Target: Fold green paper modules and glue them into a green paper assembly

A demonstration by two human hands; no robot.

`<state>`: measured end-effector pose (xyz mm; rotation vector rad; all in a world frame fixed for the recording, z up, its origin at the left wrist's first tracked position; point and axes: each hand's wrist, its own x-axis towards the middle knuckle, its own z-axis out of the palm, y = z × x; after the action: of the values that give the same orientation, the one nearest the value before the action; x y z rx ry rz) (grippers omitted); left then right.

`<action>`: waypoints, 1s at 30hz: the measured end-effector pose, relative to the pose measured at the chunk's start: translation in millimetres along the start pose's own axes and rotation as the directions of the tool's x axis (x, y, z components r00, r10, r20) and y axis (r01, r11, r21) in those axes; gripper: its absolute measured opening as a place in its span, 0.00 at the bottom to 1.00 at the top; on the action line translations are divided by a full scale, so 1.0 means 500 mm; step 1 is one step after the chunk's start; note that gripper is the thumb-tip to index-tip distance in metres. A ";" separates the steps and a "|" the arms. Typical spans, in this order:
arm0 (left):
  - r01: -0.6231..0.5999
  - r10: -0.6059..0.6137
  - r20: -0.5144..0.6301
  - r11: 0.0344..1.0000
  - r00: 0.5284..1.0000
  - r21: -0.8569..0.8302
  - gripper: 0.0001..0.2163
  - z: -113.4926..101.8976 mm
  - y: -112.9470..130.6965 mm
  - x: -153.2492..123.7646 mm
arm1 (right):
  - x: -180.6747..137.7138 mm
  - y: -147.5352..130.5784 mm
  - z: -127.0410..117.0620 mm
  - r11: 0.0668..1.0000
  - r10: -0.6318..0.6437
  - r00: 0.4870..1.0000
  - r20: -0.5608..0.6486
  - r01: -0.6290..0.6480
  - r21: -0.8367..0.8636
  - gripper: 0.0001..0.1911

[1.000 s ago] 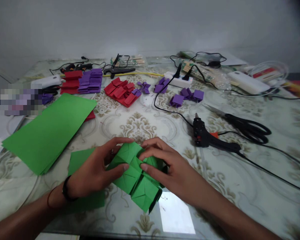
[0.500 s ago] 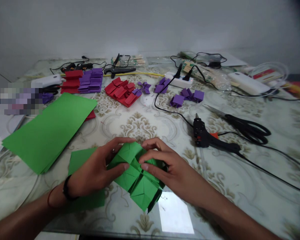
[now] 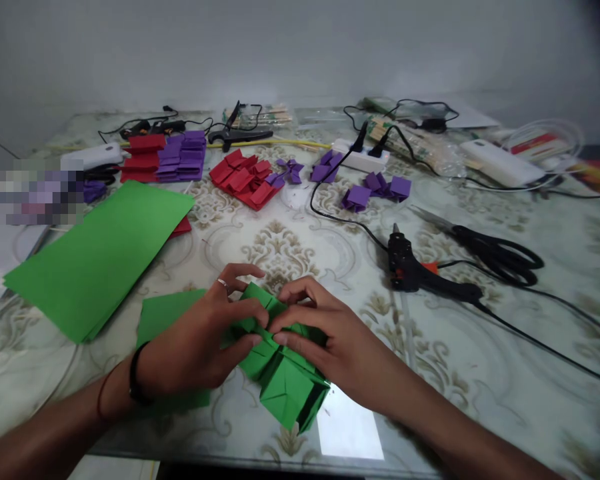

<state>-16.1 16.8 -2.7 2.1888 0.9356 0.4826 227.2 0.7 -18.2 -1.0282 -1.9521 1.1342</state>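
A green folded-paper piece (image 3: 285, 390) made of square, boxy sections is held low over the front of the table. My left hand (image 3: 205, 330), with a ring and a dark wristband, pinches its left part between thumb and forefinger. From the other side my right hand (image 3: 330, 333) grips it, thumb and fingertips on the middle folds. The fingertips of both hands nearly meet there and partly cover the paper. Under my left wrist lies a green paper sheet (image 3: 167, 313).
A stack of green paper (image 3: 105, 260) lies at left. Red folded pieces (image 3: 243, 179) and purple ones (image 3: 356, 198) sit farther back. To the right are a black glue gun (image 3: 425, 277), its cord, and open scissors (image 3: 500, 253). A power strip (image 3: 363, 157) stands behind.
My left forefinger has come down from the far edge onto the middle folds, beside my right fingertips. The green piece has tilted, so more of its near right side shows.
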 end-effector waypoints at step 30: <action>-0.066 0.074 0.108 0.995 0.991 -0.081 0.11 -0.013 -0.012 0.008 | -0.021 -0.007 0.033 0.786 -0.407 0.913 0.009 0.355 -0.507 0.10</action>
<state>-20.1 26.0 -2.4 2.1605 0.7704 0.4188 217.7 -16.0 -23.6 -0.8501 -2.2929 0.3426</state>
